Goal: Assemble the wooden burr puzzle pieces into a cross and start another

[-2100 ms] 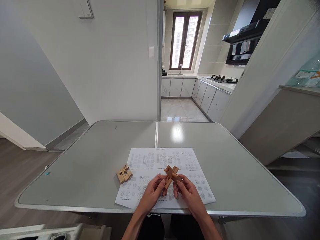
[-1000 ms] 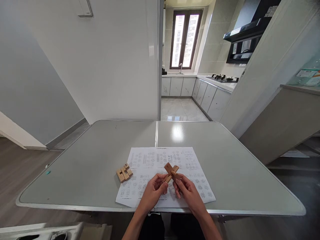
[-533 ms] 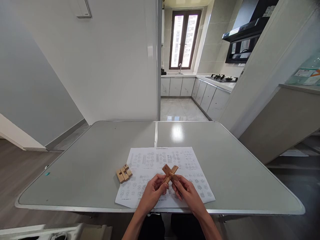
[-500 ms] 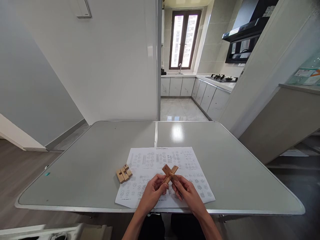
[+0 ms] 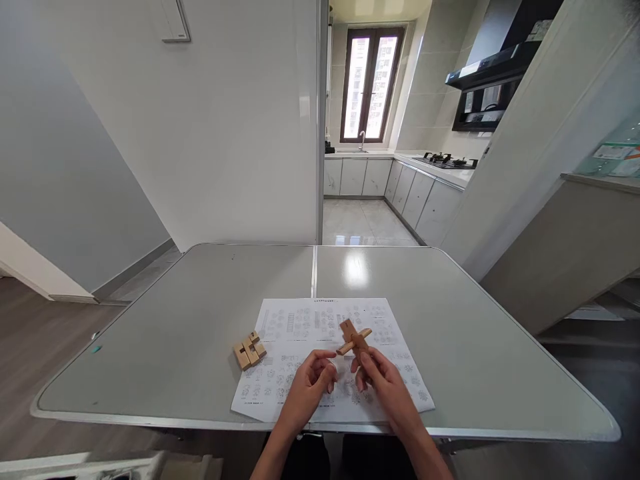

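Two flat wooden puzzle pieces, joined in a cross, are pinched at the lower end by my right hand. The longer one points up and away, and the narrower one passes through it sideways. My left hand is half curled with thumb and index finger apart. Its index fingertip is at the near end of the narrow piece; whether it touches, I cannot tell. Both hands are above a printed sheet with rows of small diagrams. Left of them, a notched wooden block puzzle overlaps the sheet's edge.
The pale grey table has a metal rim and a seam down its middle. A small teal bit lies by its left edge. Beyond stand a white wall and a kitchen with a gas hob.
My left hand has let go of the crossed pieces and moved slightly away. My right hand has turned them and carried them a little to the right.
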{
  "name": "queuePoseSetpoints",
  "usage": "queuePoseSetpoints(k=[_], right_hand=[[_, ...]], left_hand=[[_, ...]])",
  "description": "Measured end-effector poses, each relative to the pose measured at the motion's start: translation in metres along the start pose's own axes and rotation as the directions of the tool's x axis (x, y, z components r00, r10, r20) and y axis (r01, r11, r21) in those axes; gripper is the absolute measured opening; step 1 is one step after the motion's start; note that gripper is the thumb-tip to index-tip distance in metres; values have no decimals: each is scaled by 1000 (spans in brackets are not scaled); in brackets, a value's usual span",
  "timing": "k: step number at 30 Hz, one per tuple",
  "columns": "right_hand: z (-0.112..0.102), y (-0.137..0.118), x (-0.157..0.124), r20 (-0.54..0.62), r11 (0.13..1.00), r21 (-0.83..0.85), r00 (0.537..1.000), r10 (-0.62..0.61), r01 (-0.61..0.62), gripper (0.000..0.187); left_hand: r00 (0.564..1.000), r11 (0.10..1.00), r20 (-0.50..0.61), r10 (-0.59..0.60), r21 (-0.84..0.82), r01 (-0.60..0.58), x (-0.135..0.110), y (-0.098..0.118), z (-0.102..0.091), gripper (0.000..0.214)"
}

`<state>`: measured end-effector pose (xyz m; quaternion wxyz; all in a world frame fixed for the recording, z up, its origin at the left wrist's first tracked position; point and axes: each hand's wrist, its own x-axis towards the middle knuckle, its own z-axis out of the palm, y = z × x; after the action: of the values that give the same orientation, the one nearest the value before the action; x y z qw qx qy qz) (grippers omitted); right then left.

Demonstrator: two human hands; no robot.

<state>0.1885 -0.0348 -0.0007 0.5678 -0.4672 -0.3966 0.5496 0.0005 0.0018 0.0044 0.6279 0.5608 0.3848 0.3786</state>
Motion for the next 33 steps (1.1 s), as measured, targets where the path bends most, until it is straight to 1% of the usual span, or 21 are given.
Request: queuePoseSetpoints(k=[2,5,6,8,12,16,20,23,26,29,30,31,33], right_hand=[[-12,-4,10,-94,997,-70,995,-26,19,43],[-33,-10,28,-214,978,-206,974,-71,26,47],[-40,-11,34,-252,962,-272,964,-89,18,48],[-55,-10,45,-346,905,-424,930,-125,-36,51],[-78,-6,60,-449,852,-514,878,-166,-101,48],[-90,-2,69,-503,821,-549,847,-174,-158,42],[-91,0,74,-522,813,-553,837,-166,-184,41],[-91,0,71,-526,822,-538,837,-154,-187,42],[-88,0,59,-533,832,-518,836,-132,-200,45],[-77,2,39,-542,834,-509,832,-118,-214,50],[-71,3,33,-529,833,-514,840,-121,-203,49],[-65,5,27,-498,836,-518,858,-124,-180,47],[-52,10,17,-397,852,-514,908,-134,-99,44]], left_hand=[[1000,1000,8,-3,5,3,-1,1,0,43],[1000,1000,13,-16,7,16,-1,1,0,42],[1000,1000,16,-20,7,19,-1,1,-1,41],[999,1000,26,-27,7,26,-1,1,-1,40],[999,999,29,-38,17,38,-3,3,-1,40],[999,999,23,-35,37,34,-4,6,0,38],[999,998,18,-38,44,38,-4,6,0,37],[999,998,10,-46,50,45,-4,6,0,37],[999,997,8,-48,62,48,-5,8,1,37],[999,997,17,-52,65,50,-6,11,1,38],[998,996,19,-55,65,54,-6,13,2,38],[998,996,17,-59,66,58,-6,14,2,38],[998,996,9,-65,70,64,-6,16,3,39]])
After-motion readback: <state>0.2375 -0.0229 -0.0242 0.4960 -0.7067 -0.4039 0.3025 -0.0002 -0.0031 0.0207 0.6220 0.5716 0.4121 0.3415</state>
